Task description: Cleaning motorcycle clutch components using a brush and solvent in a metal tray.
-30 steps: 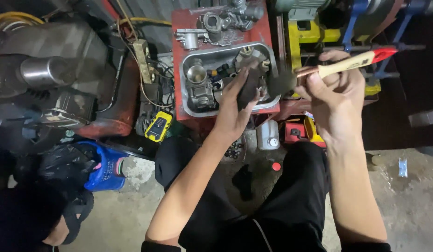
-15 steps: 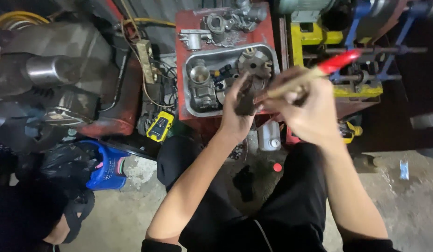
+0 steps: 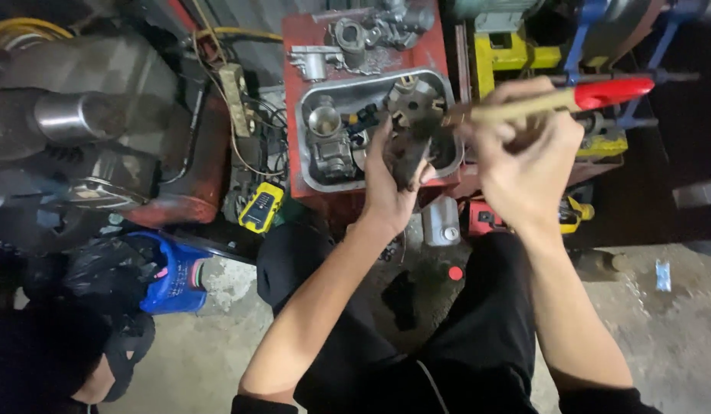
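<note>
Left hand (image 3: 392, 180) grips a dark metal part (image 3: 411, 157) over the far tray (image 3: 309, 107). Right hand (image 3: 524, 153) holds a brush (image 3: 559, 100), seemingly scrubbing it; next calls for turning the part.

The scene is dim overall, lit mainly from above near the middle. The metal tray (image 3: 375, 180) and the pale forearms catch most of the light, and a shiny cylinder (image 3: 75, 115) at far left shows a soft glare. Corners fall into deep shadow, darkest at near left and far right. The right hand (image 3: 524, 165) and the brush (image 3: 559, 100) it grips look slightly smeared by motion. Straight edges bend toward the frame borders, a wide-lens effect. Fine detail is soft and grainy.
</note>
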